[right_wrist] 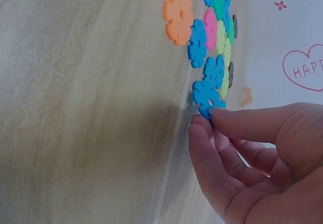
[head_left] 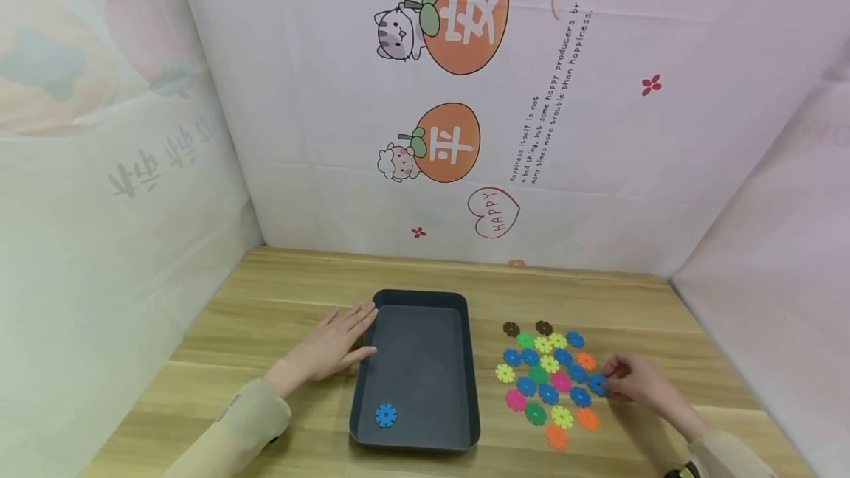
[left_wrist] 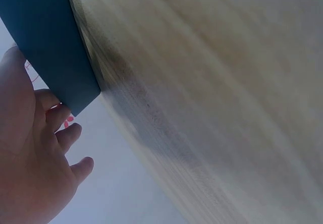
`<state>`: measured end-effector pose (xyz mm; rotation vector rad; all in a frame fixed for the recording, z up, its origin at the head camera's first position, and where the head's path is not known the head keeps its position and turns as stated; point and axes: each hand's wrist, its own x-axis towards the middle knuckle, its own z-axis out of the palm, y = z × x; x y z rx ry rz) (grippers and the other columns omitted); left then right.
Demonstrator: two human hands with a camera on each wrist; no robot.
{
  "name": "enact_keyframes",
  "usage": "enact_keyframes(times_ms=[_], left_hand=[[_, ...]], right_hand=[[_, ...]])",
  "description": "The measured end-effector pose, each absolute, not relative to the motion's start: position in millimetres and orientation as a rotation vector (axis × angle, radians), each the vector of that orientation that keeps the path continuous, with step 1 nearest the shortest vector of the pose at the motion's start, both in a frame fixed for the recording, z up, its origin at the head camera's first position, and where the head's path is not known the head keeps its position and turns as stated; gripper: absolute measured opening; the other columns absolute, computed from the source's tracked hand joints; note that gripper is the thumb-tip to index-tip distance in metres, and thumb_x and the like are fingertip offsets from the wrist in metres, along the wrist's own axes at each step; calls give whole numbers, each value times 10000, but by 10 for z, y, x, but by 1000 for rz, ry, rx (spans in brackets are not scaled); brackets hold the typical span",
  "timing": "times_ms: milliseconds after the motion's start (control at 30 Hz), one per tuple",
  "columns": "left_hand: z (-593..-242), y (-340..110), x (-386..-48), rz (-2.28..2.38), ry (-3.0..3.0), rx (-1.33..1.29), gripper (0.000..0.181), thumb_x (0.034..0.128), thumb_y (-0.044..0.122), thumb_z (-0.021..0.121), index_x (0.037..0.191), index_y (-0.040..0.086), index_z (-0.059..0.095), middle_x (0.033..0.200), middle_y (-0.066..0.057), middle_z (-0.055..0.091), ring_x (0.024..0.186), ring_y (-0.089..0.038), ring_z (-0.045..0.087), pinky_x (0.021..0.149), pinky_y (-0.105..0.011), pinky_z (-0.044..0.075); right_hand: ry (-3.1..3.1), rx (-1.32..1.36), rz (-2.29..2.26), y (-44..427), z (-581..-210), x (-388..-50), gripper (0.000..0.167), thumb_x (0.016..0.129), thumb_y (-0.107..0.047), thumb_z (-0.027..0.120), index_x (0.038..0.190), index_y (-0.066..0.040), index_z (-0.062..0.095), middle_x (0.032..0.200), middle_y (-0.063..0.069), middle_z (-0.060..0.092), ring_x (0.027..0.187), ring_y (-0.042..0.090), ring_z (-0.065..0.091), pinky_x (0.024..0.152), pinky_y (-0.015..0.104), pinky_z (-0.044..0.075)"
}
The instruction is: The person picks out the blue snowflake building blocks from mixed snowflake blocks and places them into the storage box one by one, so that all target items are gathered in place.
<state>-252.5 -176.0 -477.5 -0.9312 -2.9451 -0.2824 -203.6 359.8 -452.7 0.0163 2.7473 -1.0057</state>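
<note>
Right hand (head_left: 634, 380) is pinching a blue disc (head_left: 597, 384) beside the coloured discs (head_left: 538, 374) on the table (head_left: 305, 279); left hand (head_left: 335, 345), fingers outstretched, is touching the tray (head_left: 421, 360). Just one blue piece (head_left: 386, 415) is lying inside; the rest are waiting outside.

Dressed in Pale Khaki

The person's left sleeve (head_left: 229, 430) is long, pale khaki cloth, with a small grey mark (head_left: 232, 409) on its upper side and a wide cuff (head_left: 271, 403). Something black (head_left: 274, 440) peeks out beneath. The right sleeve (head_left: 725, 456) matches in colour; beside it shows a dark wrist-worn item (head_left: 681, 471) with a yellowish edge, partly cropped. Left hand (head_left: 335, 345) and right hand (head_left: 637, 380) are bare.
</note>
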Motion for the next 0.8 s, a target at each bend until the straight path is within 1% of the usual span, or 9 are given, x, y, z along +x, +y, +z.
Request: enact_keyframes(times_ms=[267,467,600,800], left_hand=[[-4782,-1763,-2544,-281,-2937,-940,741,1017,550,433,1582,103,256,1654,-91,245,1523,-325,268,1216,-604,228],[-4765,-1755,-2536,-280,-2950,-941,736,1020,547,427,1580,100,261,1654,-91,245,1524,-324,265,1218,-601,227],[-4764,-1750,-2530,-276,-2950,-948,734,1021,546,426,1578,96,267,1652,-97,250,1522,-328,268,1215,-603,233],[-4774,-1750,-2531,-266,-2946,-946,731,1022,547,421,1576,94,274,1649,-99,260,1520,-331,273,1213,-603,237]], right_hand=[[2739,-25,-1034,3503,-4413,-2083,152,907,-30,647,986,96,614,878,114,638,741,157,628,617,267,581],[2720,-67,-1068,3286,-4344,-2149,118,912,-52,660,963,49,627,881,106,637,751,165,638,633,280,592],[2697,-100,-1094,3113,-4295,-2183,114,920,-67,661,969,29,624,888,104,634,749,172,639,639,310,592],[2623,-170,-1173,2819,-4222,-2247,107,942,-89,653,976,3,612,925,111,632,806,214,696,711,378,617]])
